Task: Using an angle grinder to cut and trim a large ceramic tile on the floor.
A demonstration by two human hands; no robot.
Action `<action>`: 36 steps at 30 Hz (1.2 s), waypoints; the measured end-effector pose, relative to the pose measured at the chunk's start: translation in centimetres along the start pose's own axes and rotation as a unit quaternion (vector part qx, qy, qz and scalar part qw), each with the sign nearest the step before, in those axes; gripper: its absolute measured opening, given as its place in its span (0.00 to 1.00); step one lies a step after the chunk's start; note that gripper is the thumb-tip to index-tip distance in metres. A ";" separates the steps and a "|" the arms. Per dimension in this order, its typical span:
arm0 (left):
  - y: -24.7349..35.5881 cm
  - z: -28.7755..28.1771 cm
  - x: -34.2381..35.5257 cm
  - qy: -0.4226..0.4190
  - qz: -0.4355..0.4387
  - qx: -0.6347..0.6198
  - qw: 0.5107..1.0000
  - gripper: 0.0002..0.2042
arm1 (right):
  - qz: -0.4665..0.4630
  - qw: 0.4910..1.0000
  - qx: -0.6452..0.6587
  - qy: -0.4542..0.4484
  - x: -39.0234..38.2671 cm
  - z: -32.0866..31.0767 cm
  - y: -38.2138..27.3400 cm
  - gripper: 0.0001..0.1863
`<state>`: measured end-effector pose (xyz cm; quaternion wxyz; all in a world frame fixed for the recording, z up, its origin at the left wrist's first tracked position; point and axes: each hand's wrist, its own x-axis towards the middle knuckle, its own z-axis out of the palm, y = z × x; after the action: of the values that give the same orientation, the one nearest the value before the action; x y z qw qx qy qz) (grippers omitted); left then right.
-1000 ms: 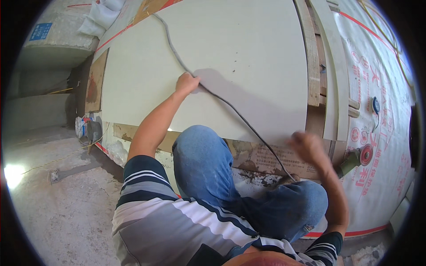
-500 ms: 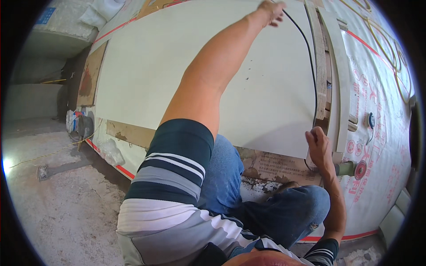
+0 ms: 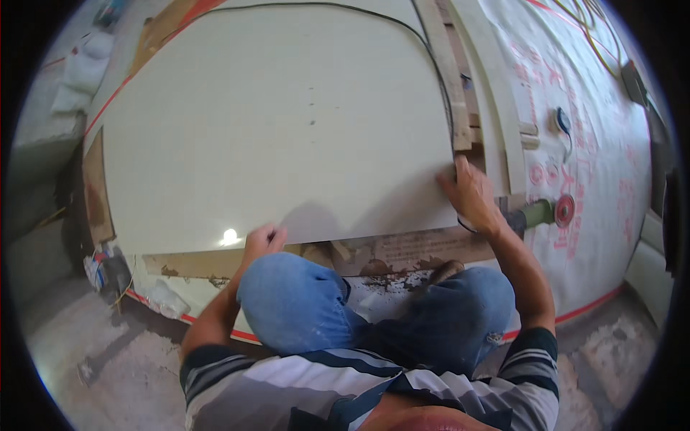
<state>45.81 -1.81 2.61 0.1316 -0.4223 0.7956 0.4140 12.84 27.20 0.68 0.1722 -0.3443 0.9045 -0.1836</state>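
A large pale board or slab point(image 3: 237, 129) lies flat in front of me, with a few small dark marks near its middle. My right hand point(image 3: 471, 194) is at its near right corner, thumb over the top and fingers bent round the side edge. By the near edge, left of the middle, is my left hand point(image 3: 264, 241), its fingers curled; whether anything is in them is hidden. A black cable point(image 3: 345, 8) arcs over the board's far side and down its right edge. Just right of my right hand lies a green angle grinder point(image 3: 535, 213) with a red disc.
Wooden strips point(image 3: 496, 108) run along the board's right side. Printed white sheeting point(image 3: 589, 158) covers the floor there, with a small round dark device point(image 3: 562, 120) on it. Brown cardboard point(image 3: 424, 251) shows under the near edge. Yellow hose point(image 3: 593, 36) coils at the far right.
My left hand has come back from the far right side to the board's near edge. The cable now lies across the far side. My right hand has moved onto the board's right edge.
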 end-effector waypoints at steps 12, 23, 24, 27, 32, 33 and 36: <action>-2.3 7.5 -0.4 0.047 -0.264 -0.748 0.607 0.31 | 0.089 0.995 0.039 -0.013 2.4 0.9 1.4 0.19; -3.7 5.3 -3.0 0.027 -0.279 -0.731 0.622 0.30 | 0.122 0.973 0.135 -0.143 -2.4 1.2 -1.9 0.20; -4.4 4.9 -3.4 0.043 -0.327 -0.727 0.602 0.30 | 0.130 0.973 0.139 -0.131 -3.1 1.5 -2.0 0.20; -6.9 3.6 -4.2 0.046 -0.315 -0.721 0.616 0.30 | 0.126 0.933 0.204 -0.268 -3.9 2.0 -1.9 0.20; -9.8 2.0 -5.3 0.062 -0.356 -0.711 0.603 0.30 | -0.051 0.990 0.106 -0.077 2.6 -0.6 -1.6 0.10; -10.0 2.0 -5.3 0.062 -0.361 -0.711 0.601 0.30 | -0.043 0.993 0.105 0.015 4.9 -1.6 -1.7 0.09; -10.4 1.9 -5.3 0.058 -0.380 -0.705 0.596 0.30 | -0.117 0.971 -0.063 0.199 14.0 -3.5 -2.7 0.18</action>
<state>56.90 -0.52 -1.33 -0.1087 -0.6707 0.0295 0.7331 2.96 16.45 2.39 -0.0562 -0.4141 0.8839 -0.2098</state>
